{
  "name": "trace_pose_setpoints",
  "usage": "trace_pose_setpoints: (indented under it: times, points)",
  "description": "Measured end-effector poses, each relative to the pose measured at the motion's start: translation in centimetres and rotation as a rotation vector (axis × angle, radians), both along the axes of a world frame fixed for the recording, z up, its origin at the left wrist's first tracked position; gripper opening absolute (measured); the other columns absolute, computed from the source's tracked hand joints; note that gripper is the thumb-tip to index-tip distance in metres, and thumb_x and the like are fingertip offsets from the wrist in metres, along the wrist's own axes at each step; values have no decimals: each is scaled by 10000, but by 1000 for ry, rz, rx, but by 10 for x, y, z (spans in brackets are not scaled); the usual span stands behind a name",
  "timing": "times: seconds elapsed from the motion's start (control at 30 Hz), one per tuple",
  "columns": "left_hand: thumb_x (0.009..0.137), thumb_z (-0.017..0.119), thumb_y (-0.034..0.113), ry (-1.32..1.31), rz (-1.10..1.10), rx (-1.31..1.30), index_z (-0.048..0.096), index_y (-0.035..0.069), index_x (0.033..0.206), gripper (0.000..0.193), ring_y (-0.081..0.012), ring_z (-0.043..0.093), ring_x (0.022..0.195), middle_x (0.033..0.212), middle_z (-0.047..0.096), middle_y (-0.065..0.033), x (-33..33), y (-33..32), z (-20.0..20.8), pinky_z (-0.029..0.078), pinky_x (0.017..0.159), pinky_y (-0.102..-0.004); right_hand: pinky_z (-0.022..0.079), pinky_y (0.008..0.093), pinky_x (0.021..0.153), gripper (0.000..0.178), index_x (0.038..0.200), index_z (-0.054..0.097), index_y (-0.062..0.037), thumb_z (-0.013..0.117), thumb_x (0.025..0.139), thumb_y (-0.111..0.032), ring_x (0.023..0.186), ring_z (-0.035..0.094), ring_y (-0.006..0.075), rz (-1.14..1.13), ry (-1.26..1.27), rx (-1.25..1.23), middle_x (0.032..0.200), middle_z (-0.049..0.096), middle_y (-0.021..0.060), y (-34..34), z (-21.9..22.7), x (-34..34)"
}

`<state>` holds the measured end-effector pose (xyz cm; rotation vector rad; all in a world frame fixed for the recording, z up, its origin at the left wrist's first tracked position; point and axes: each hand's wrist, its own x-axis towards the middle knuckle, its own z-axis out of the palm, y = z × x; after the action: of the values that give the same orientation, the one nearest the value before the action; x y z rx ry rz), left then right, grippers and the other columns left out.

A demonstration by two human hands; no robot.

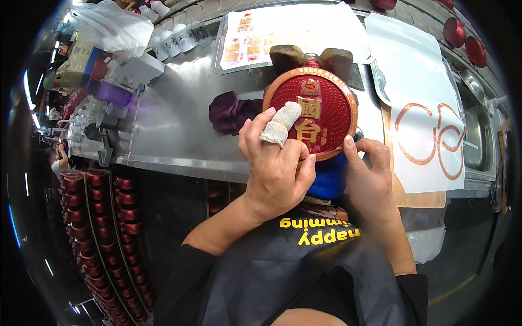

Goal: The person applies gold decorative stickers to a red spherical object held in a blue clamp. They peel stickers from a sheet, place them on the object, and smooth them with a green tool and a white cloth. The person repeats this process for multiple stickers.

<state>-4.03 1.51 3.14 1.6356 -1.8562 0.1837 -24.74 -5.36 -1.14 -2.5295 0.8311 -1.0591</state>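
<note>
A round, flat-faced dark red bottle (pixel 283 103) lies with its face up in front of me, with raised gold characters in its middle and an orange-gold ring strip (pixel 349 92) along its rim. My left hand (pixel 276 168) is over its lower left. One finger wears a pale knitted finger sleeve (pixel 283 122) and rests stretched against the face; the thumb and another finger are bent near the lower rim. My right hand (pixel 372 168) is at the lower right edge, its thumb on the rim and its fingers curled; where some of those fingertips sit is hidden.
Brown padded supports (pixel 287 57) flank the bottle's neck, with blue cloth (pixel 329 179) beneath it. A purple cloth (pixel 231 112) lies left on the metal bench (pixel 179 125). Decal sheets lie on a tray (pixel 220 54) behind; a sheet with orange rings (pixel 416 130) is right. Red bottles (pixel 81 228) fill racks lower left.
</note>
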Motion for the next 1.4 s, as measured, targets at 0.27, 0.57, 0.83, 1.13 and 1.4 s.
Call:
trace_pose_setpoints:
  times: [0.27, 0.57, 0.83, 1.13, 1.4]
  points:
    - [767, 740, 179, 21, 9, 15, 622, 76, 804, 161, -454, 362, 1383, 1063, 638, -245, 1, 7, -2, 195, 1122, -631, 495, 442, 898, 734, 1412, 630, -132, 684, 715, 92, 1027, 558, 328, 32, 66, -58, 1120, 544, 122, 8, 0, 3]
    - [765, 742, 179, 39, 59, 11, 628, 78, 800, 156, -465, 347, 1378, 1154, 633, -280, 6, 15, -4, 210, 1113, -633, 485, 437, 881, 685, 1401, 638, -137, 687, 747, 60, 1008, 550, 318, 46, 119, -79, 1101, 537, 118, 14, 3, 7]
    - [764, 748, 172, 60, 101, -10, 626, 78, 797, 157, -467, 357, 1359, 1070, 624, -255, 19, 15, -9, 229, 1104, -626, 472, 429, 882, 662, 1399, 647, -150, 691, 765, 36, 996, 540, 295, 32, 192, -89, 1050, 506, 99, 21, 9, 13]
    - [776, 754, 157, 134, 134, -73, 634, 84, 817, 147, -455, 370, 1357, 1085, 637, -234, 30, 15, -18, 238, 1110, -581, 466, 412, 909, 607, 1369, 670, -199, 721, 795, -8, 1048, 513, 279, -27, 272, -148, 1099, 488, 86, 31, 14, 24]
    - [823, 761, 158, 257, 110, -91, 652, 89, 858, 134, -440, 380, 1351, 1300, 611, -269, 37, 14, -26, 258, 1111, -535, 463, 413, 905, 613, 1340, 693, -147, 709, 755, 34, 1031, 509, 281, -30, 258, -189, 1103, 494, 97, 33, 15, 32]
